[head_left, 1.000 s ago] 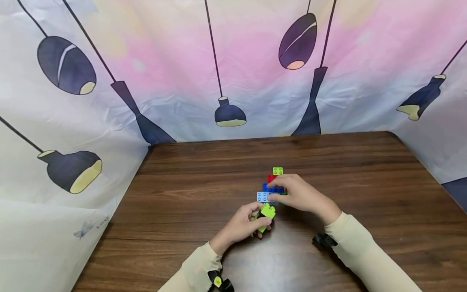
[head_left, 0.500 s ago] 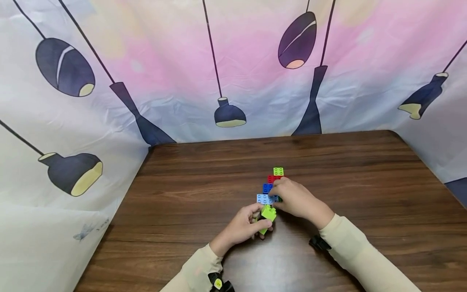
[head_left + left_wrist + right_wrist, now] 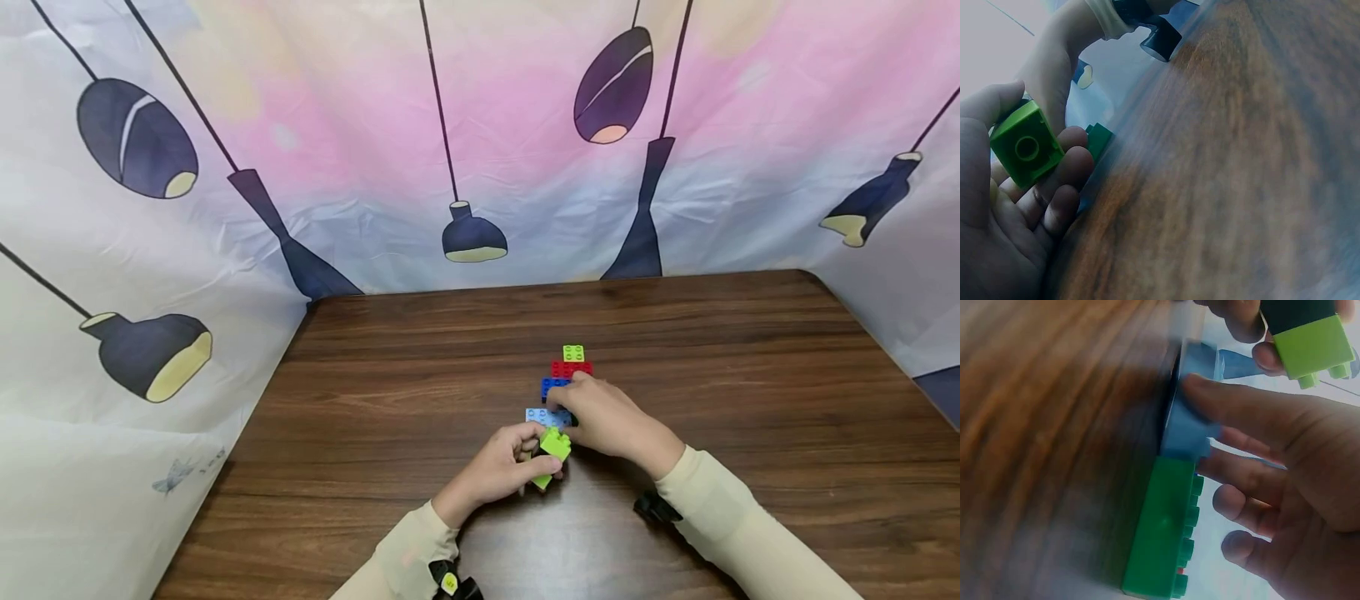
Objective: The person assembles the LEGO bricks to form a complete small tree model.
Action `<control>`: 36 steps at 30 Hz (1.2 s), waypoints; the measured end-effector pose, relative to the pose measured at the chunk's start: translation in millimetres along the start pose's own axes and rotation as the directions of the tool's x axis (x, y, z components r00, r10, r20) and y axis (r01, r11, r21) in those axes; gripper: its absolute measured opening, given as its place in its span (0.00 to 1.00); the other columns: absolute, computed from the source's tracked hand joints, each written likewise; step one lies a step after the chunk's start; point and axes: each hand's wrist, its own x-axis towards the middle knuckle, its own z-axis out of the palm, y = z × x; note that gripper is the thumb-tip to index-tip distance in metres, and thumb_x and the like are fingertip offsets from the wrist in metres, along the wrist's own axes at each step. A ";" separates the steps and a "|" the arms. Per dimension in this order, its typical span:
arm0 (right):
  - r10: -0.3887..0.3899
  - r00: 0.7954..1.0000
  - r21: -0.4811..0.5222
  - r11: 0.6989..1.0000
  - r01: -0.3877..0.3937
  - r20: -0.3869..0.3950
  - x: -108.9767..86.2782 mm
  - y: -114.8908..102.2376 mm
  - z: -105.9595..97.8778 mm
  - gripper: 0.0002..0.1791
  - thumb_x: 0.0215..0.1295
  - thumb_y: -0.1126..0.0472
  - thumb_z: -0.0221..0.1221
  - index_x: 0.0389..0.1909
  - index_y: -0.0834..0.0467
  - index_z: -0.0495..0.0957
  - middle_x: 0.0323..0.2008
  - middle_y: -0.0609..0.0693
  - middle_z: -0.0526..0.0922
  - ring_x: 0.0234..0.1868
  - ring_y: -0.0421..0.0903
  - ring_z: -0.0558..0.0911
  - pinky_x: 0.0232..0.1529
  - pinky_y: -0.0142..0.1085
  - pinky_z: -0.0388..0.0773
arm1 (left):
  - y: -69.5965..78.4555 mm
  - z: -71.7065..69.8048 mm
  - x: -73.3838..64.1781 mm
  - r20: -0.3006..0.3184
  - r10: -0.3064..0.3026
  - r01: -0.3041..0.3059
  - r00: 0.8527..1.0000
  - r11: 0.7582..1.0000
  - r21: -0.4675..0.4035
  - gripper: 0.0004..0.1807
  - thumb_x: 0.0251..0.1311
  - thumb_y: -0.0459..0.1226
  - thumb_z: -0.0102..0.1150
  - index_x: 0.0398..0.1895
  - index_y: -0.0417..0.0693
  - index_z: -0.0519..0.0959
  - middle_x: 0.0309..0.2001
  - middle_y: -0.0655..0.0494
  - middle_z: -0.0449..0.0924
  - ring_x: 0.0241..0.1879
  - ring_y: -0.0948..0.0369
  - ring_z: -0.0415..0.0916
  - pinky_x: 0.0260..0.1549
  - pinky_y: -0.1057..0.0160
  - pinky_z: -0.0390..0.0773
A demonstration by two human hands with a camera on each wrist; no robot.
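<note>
My left hand [image 3: 498, 467] holds a small stack of toy bricks. Its lime green brick [image 3: 555, 443] faces up in the head view, while the left wrist view shows the hollow underside of a green brick [image 3: 1022, 147]. A dark brick [image 3: 1297, 312] adjoins the lime one in the right wrist view. My right hand [image 3: 618, 421] pinches a light blue brick [image 3: 1188, 419], its thumb against the side, close beside the left hand's stack. Next to the light blue brick lies a green brick [image 3: 1160, 528], mostly hidden by the right hand in the head view.
Behind the light blue brick, a dark blue brick [image 3: 553, 388], a red brick [image 3: 570, 367] and a lime brick [image 3: 573, 353] lie in stepped rows on the brown wooden table [image 3: 420, 350]. A printed cloth [image 3: 360, 150] hangs behind the table.
My right hand has closed in on the light blue brick and drawn it toward me, opening a gap to the dark blue brick. The left hand has shifted slightly nearer, still holding its stack.
</note>
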 end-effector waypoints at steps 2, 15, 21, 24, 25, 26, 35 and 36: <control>-0.007 1.000 0.023 1.000 0.008 -0.024 -0.6 1.7 -0.8 0.13 0.61 0.60 0.77 0.42 0.52 0.84 0.36 0.43 0.83 0.38 0.43 0.76 0.35 0.37 0.78 | -1.1 0.1 0.7 -0.005 0.005 -0.005 1.000 1.000 0.009 0.13 0.73 0.35 0.62 0.52 0.33 0.79 0.36 0.38 0.88 0.24 0.69 0.76 0.17 0.71 0.72; -0.012 0.992 0.354 0.934 0.055 -0.124 -4.8 17.3 -13.1 0.11 0.68 0.60 0.72 0.47 0.55 0.84 0.41 0.45 0.88 0.41 0.40 0.84 0.44 0.41 0.84 | 1.2 0.9 3.7 -0.048 -0.023 0.025 0.999 0.999 0.048 0.12 0.74 0.37 0.60 0.53 0.37 0.79 0.31 0.52 0.81 0.25 0.66 0.76 0.19 0.68 0.75; 0.019 0.991 0.393 0.919 0.034 -0.130 -5.0 18.1 -12.8 0.09 0.68 0.59 0.72 0.45 0.55 0.84 0.40 0.44 0.88 0.41 0.40 0.84 0.44 0.42 0.84 | 1.7 0.9 2.7 -0.052 -0.037 0.038 0.998 0.999 0.029 0.13 0.78 0.37 0.56 0.56 0.36 0.77 0.35 0.45 0.83 0.26 0.66 0.78 0.23 0.69 0.76; 0.029 0.991 0.418 0.908 0.029 -0.130 -5.9 18.7 -12.7 0.08 0.68 0.58 0.72 0.43 0.54 0.84 0.39 0.43 0.87 0.39 0.39 0.83 0.42 0.41 0.83 | 0.6 1.1 2.8 -0.054 -0.043 0.045 0.998 0.998 0.037 0.14 0.79 0.38 0.57 0.57 0.37 0.78 0.36 0.45 0.83 0.27 0.65 0.79 0.23 0.70 0.76; 0.031 0.991 0.426 0.904 0.027 -0.129 -6.4 19.1 -12.4 0.07 0.68 0.58 0.72 0.42 0.54 0.84 0.38 0.42 0.86 0.37 0.38 0.82 0.41 0.40 0.83 | 0.1 1.1 2.9 -0.056 -0.044 0.047 0.997 0.998 0.041 0.15 0.79 0.39 0.57 0.58 0.37 0.78 0.36 0.44 0.84 0.27 0.66 0.79 0.24 0.70 0.76; 0.034 0.991 0.432 0.901 0.025 -0.128 -6.8 19.4 -12.4 0.07 0.68 0.57 0.72 0.41 0.53 0.84 0.37 0.41 0.86 0.35 0.38 0.80 0.39 0.38 0.82 | -0.2 1.1 3.0 -0.056 -0.045 0.048 0.997 0.998 0.045 0.15 0.79 0.40 0.57 0.58 0.37 0.78 0.37 0.44 0.84 0.27 0.66 0.79 0.24 0.70 0.76; 0.069 0.988 0.534 0.845 0.015 -0.136 -8.3 19.0 -15.6 0.07 0.68 0.59 0.72 0.34 0.53 0.83 0.31 0.40 0.84 0.29 0.39 0.77 0.29 0.32 0.75 | 0.0 0.8 2.9 -0.050 -0.044 0.046 0.998 0.998 0.032 0.17 0.81 0.41 0.53 0.60 0.36 0.77 0.38 0.43 0.85 0.28 0.65 0.80 0.26 0.70 0.76; 0.075 0.988 0.543 0.840 0.010 -0.134 -8.3 18.5 -16.3 0.07 0.67 0.59 0.72 0.34 0.52 0.83 0.31 0.40 0.84 0.29 0.39 0.77 0.29 0.32 0.75 | 0.1 0.8 3.0 -0.050 -0.044 0.046 0.998 0.998 0.034 0.17 0.81 0.41 0.53 0.60 0.36 0.76 0.38 0.44 0.85 0.28 0.66 0.80 0.26 0.70 0.76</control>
